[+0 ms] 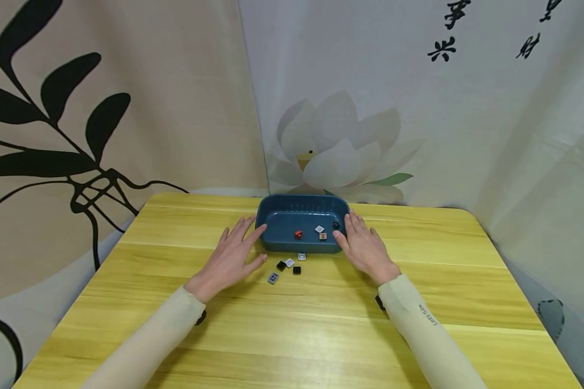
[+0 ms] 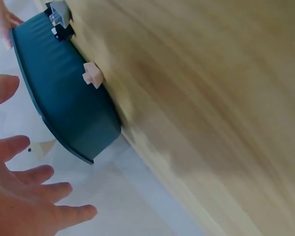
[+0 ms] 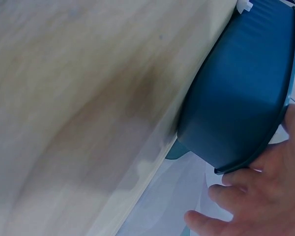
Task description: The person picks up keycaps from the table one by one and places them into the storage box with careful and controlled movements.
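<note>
A dark blue-green rectangular tray (image 1: 302,216) stands near the table's back edge. Inside it lie several small pieces: a red one (image 1: 298,235), a white one (image 1: 319,229), a tan one (image 1: 323,236) and a black one (image 1: 336,225). Beside the tray's left end, my left hand (image 1: 230,265) has its fingers spread and holds nothing; the left wrist view shows them apart from the tray. My right hand (image 1: 367,251) touches the right end, thumb over the rim (image 3: 291,64) and fingers fairly straight along the outside.
Just in front of the tray, several small square pieces lie on the wooden table (image 1: 292,335), among them a grey one (image 1: 273,278), a black one (image 1: 297,270) and a white one (image 1: 302,256). A printed curtain (image 1: 199,108) hangs directly behind the table.
</note>
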`<state>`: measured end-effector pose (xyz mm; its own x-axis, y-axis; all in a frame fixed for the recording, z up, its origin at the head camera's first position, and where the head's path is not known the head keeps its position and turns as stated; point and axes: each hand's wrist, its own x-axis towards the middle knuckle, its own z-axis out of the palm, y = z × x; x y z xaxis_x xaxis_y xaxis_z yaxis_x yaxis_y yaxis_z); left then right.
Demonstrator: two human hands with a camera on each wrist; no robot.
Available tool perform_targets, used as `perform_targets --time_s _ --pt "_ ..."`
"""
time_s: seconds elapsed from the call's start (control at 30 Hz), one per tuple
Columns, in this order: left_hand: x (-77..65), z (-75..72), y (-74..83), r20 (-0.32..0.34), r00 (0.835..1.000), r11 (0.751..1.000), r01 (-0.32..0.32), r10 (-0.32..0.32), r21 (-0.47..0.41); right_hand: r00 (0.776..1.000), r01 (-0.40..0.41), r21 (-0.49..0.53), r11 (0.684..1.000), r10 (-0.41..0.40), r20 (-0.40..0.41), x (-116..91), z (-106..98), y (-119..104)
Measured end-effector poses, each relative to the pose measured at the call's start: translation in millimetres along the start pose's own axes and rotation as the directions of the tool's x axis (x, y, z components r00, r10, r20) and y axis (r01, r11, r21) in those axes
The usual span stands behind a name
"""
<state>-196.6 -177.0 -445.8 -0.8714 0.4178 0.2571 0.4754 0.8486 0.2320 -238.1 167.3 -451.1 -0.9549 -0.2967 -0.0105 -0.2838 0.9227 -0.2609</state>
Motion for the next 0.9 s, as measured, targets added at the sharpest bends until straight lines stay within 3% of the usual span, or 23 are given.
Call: perform_targets --time_s 0.5,0.9 --pt "-27.9 3.6 -9.9 0.006 0.998 0.997 -0.055 0.054 0.061 1.0 -0.009 0.001 1.0 0.009 0.005 0 0 1" --pt "-23.5 13.9 -6.5 0.102 0.986 0.99 -0.134 0.128 0.05 1.0 -0.008 0.005 1.0 0.008 0.007 0 0 0"
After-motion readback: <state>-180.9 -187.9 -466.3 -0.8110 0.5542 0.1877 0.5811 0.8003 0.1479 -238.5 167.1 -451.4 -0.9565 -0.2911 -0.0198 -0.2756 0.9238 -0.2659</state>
